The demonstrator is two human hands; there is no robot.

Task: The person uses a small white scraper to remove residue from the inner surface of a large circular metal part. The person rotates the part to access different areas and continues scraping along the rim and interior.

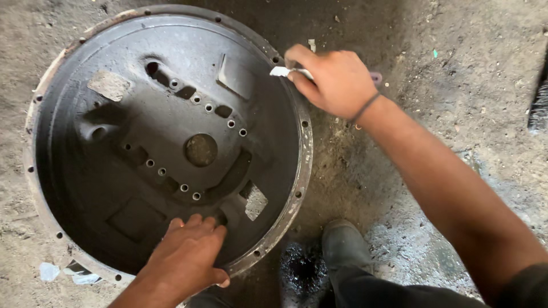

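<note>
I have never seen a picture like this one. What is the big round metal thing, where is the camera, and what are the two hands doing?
The camera sits on the person's head and looks straight down, so you see the person's own arms and one shoe.

The big round thing is a heavy metal housing, shaped like a shallow bowl. It lies on a dirty, oily floor. It has small bolt holes around its rim, a round hole in the middle and several cut-out openings.

The left hand rests on the near inside edge of the housing. The right hand is at the far rim and grips a small tool with a white tip; what kind of tool it is I cannot tell. Scraps of paper lie on the floor at the lower left.
</note>
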